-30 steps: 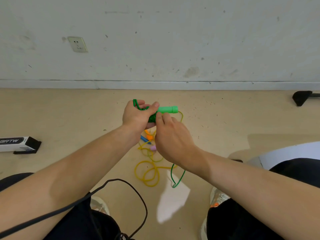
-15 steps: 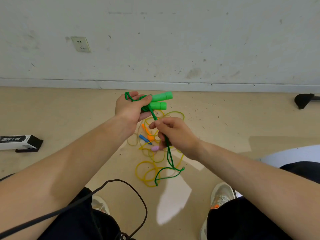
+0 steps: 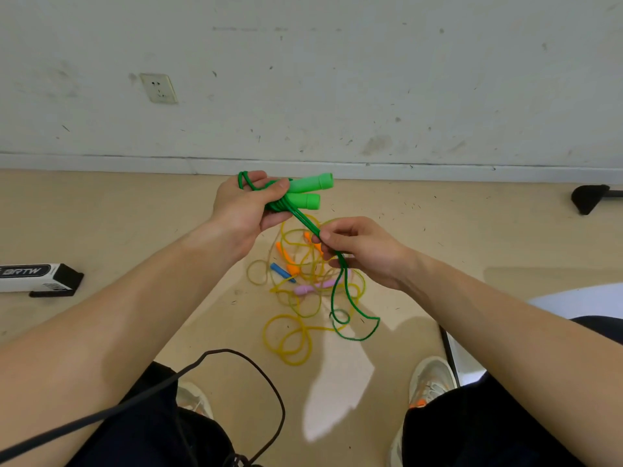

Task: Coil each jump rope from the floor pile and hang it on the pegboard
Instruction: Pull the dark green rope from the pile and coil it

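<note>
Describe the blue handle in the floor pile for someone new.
On the tan floor below the wall lies a tangle of yellow rope. At its left edge, beside the orange handles and the pink handle, sits the blue handle, the only blue piece there.

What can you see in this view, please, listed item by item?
green jump rope: one, green, handles in the left hand, cord passing through the right hand, loop hanging below.
floor pile: tangled yellow cords, count unclear, with orange, blue and pink handles, on the floor beneath the hands.
wall socket: one, white, on the wall at upper left.
box: one, black and white, on the floor at left.
black cable: one, black, looping across the foreground.
black object: one, black, right edge near the wall.
shoes: two, pale grey, bottom.
left hand: grips handles and coiled cord.
right hand: pinches the cord.
</note>
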A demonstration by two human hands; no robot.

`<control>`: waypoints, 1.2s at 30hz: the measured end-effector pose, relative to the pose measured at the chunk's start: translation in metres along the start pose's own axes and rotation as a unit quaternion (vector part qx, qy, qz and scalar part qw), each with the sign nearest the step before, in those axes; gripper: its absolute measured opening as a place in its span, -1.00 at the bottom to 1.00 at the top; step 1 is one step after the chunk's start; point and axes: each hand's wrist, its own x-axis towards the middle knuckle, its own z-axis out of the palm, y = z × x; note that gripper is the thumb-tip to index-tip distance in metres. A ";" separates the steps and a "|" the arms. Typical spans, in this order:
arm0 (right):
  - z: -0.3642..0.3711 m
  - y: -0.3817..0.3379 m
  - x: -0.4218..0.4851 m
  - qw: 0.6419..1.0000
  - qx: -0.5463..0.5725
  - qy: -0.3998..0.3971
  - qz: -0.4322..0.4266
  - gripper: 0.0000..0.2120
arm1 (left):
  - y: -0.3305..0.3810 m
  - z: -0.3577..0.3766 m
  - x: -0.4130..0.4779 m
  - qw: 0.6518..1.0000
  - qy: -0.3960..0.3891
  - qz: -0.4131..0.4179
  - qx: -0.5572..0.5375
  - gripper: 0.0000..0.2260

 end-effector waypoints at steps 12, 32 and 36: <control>-0.029 -0.014 0.005 0.830 -0.545 0.092 -0.078 -0.57 | 0.014 -0.009 -0.007 0.964 -0.212 -0.054 0.149 -0.58; 0.006 -0.028 -0.006 0.992 0.084 0.006 0.095 -0.81 | -0.018 0.000 -0.008 0.825 -0.067 0.305 0.472 -0.57; 0.016 -0.030 -0.007 0.996 0.074 0.016 0.049 -0.76 | -0.028 0.009 -0.012 0.853 0.001 0.327 0.408 -0.58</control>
